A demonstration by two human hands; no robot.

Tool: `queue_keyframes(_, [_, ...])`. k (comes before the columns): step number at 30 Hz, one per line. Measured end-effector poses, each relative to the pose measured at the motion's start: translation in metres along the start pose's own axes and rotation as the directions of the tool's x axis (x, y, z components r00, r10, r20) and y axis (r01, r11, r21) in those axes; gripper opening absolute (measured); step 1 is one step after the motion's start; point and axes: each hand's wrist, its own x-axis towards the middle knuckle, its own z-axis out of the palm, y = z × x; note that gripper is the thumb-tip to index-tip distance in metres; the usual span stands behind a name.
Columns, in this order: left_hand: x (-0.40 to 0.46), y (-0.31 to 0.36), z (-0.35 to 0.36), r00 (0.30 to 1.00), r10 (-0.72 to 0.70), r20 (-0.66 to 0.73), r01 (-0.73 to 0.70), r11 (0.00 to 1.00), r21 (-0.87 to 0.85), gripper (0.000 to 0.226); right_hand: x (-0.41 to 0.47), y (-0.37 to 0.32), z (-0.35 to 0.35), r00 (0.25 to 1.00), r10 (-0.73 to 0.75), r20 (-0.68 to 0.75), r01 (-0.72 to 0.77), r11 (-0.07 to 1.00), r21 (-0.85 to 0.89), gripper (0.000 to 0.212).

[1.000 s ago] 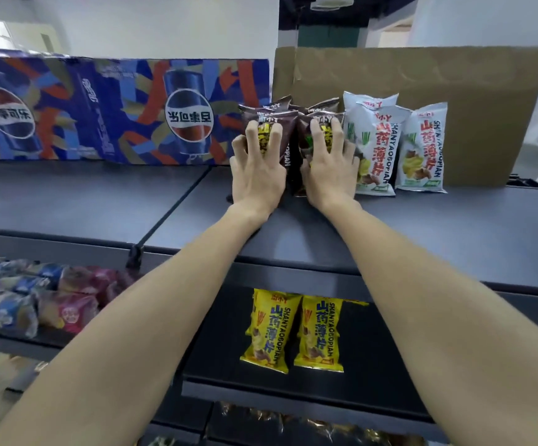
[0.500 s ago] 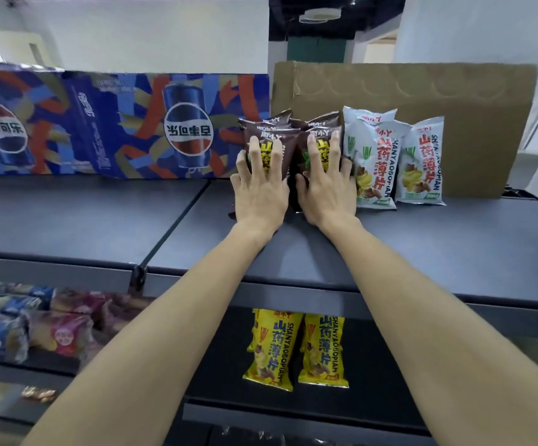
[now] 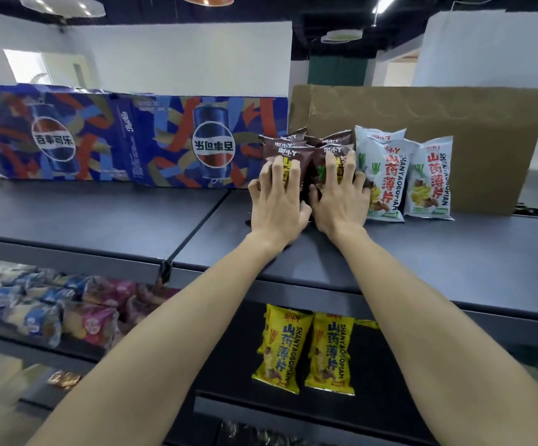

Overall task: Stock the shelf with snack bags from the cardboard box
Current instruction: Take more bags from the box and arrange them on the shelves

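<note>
On the lower shelf stand two yellow snack bags. Above, on the dark grey top shelf, the left hand and right hand press spread, slightly curled fingers against upright brown snack bags, just beside white snack bags fronting a brown cardboard sheet.

brown bags, yellow bags, white bags

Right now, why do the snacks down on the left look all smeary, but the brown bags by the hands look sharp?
Head view: the brown bags under both hands sit mid-frame and read crisp; the blue and pink packs lie near the wide lens's edge, where the picture smears and stretches; the shelf's front edge looks slanted there too.
</note>
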Motion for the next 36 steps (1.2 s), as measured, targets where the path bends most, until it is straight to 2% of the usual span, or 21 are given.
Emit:
queue_keyframes(3, [-0.01, 0.0, -0.008, 0.997, 0.071, 0.003, -0.071, 0.997, 0.028, 0.064, -0.001, 0.0, -0.003, 1.0, 0.004, 0.008, -0.004, 1.0, -0.01, 0.067])
queue_keyframes(13, [-0.041, -0.004, -0.047, 0.998, 0.024, 0.057, -0.028, 0.997, 0.068, 0.051, -0.029, -0.003, -0.041, 0.993, -0.059, 0.104, 0.063, 0.997, -0.037, 0.065])
queue_keyframes(18, [-0.049, -0.007, -0.08, 0.994, 0.044, 0.103, -0.053, 0.995, 0.083, 0.048, -0.053, 0.004, -0.081, 0.985, -0.078, 0.152, 0.089, 0.993, -0.073, 0.056])
queue_keyframes(25, [-0.08, -0.012, -0.129, 0.987, 0.076, 0.14, -0.077, 0.997, -0.001, 0.044, -0.114, 0.026, -0.13, 0.975, -0.013, 0.22, 0.042, 0.991, -0.129, 0.049])
queue_keyframes(31, [-0.141, -0.024, -0.156, 0.971, 0.155, 0.179, -0.139, 0.985, -0.1, 0.048, -0.19, 0.008, -0.162, 0.971, 0.061, 0.232, -0.028, 0.989, -0.142, 0.045])
queue_keyframes(36, [-0.194, -0.009, -0.164, 0.93, 0.217, 0.296, -0.177, 0.972, -0.155, 0.053, -0.262, 0.007, -0.198, 0.971, 0.082, 0.224, -0.034, 0.977, -0.21, 0.047])
